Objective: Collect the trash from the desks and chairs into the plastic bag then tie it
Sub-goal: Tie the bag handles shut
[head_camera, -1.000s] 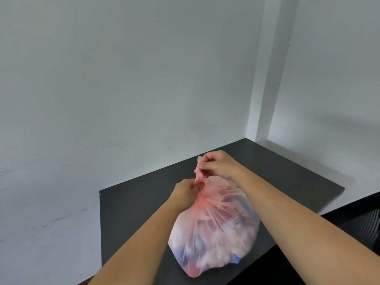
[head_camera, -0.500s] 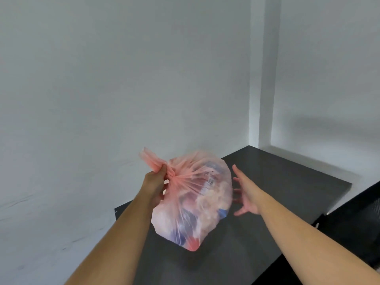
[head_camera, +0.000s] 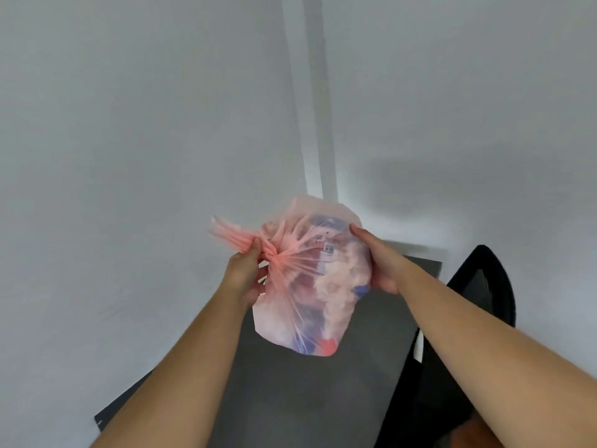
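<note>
My left hand (head_camera: 243, 277) pinches the plastic bag (head_camera: 310, 286) by its gathered neck to keep it closed, while my open right hand (head_camera: 379, 265) steadies its side above the counter (head_camera: 290, 399).

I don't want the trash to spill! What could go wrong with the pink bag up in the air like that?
The plastic bag is held above the desk, with the left hand pinching only its twisted neck. If that grip slips, the neck might untwist and trash could spill. The right hand just presses the side, so the full bag might drop. The thin, stretched plastic might also tear.
</note>
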Available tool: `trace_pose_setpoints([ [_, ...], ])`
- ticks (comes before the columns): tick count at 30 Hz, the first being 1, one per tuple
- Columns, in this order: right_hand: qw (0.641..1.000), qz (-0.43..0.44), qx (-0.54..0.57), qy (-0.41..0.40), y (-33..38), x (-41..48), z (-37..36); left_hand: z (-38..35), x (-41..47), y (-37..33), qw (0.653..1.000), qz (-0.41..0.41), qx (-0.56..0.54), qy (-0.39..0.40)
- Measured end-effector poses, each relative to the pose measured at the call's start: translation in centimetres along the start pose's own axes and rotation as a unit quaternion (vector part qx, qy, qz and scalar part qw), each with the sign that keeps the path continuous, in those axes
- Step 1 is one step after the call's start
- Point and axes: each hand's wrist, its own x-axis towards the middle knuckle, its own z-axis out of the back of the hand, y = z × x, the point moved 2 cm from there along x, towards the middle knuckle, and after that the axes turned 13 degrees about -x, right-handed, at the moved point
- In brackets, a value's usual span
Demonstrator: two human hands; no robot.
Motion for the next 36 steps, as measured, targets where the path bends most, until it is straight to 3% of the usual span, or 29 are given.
trace_pose_setpoints([
  [6,0.983,0.085,-0.028,-0.163,5.9,-5.1,11.4,-13.8,1.1,1.8,0.992,-0.011,-0.029,0.125],
  [13,0.926,0.122,-0.046,-0.355,8.1,-15.0,29.6,-33.4,-2.7,9.4,0.963,0.025,-0.041,0.265],
  [22,0.906,0.084,-0.062,-0.411,7.6,-22.9,47.9,-51.3,-5.8,20.3,0.945,0.087,-0.057,0.31],
  [29,0.916,-0.001,-0.035,-0.399,3.2,-22.9,56.2,-57.1,-4.2,28.7,0.942,0.142,-0.012,0.304],
  [36,0.892,-0.125,-0.055,-0.432,-3.3,-18.0,63.1,-58.9,1.4,40.2,0.93,0.224,0.061,0.286],
])
